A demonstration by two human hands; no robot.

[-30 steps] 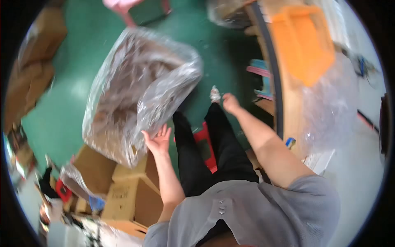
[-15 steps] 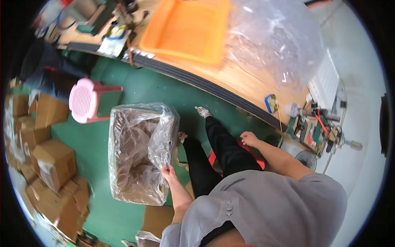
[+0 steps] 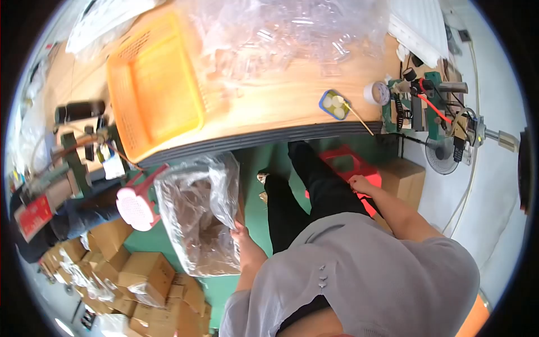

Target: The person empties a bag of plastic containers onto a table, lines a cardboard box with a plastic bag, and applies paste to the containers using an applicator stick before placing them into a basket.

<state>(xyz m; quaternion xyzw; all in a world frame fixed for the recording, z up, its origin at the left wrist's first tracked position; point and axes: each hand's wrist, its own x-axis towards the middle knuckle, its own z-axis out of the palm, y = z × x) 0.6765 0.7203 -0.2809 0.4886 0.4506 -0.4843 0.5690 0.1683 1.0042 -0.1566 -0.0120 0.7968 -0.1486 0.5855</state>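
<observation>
A cardboard box lined with clear plastic [image 3: 196, 224] stands on the green floor, to the left of my legs. My left hand [image 3: 240, 231] is closed on the plastic liner at the box's right edge. My right hand [image 3: 359, 183] is by my thigh, at the edge of a red stool [image 3: 342, 160]; its fingers are curled, and whether they hold anything is hidden. Above, on the wooden workbench [image 3: 252, 106], lie an orange basket [image 3: 160, 84], a heap of clear plastic pieces [image 3: 281, 33] and a small blue-rimmed dish [image 3: 334, 105] with a stick.
A pink stool [image 3: 136, 209] touches the lined box's left side, near another person's legs [image 3: 84, 216]. Several cardboard boxes [image 3: 147, 275] are piled at the lower left. A bench machine [image 3: 429, 106], a tape roll [image 3: 377, 93] and a fan [image 3: 442, 156] are at the right.
The view has turned toward the workbench. My left hand was open beside the box a second ago and has closed on its liner. The box now stands nearer the bench and pink stool.
</observation>
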